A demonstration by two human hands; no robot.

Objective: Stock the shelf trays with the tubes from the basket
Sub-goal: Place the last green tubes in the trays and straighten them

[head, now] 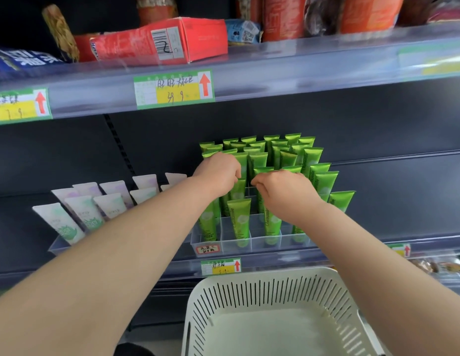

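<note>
White tubes [61, 224] are stood at far L. The left hand [218, 173] is curled over a crimped top among the green tubes [240, 222] in the divided clear tray [286, 241]. The right hand [285, 194] is pinched on a neighbouring top, hands close but apart. Tubes are judged light, soft-walled and slick, so best taken by the stiff crimp. The basket [249, 294] sits below, R of centre.

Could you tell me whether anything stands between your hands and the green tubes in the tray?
Nothing visible does: left hand and right hand are at the tops of the green tubes in the tray.
</note>
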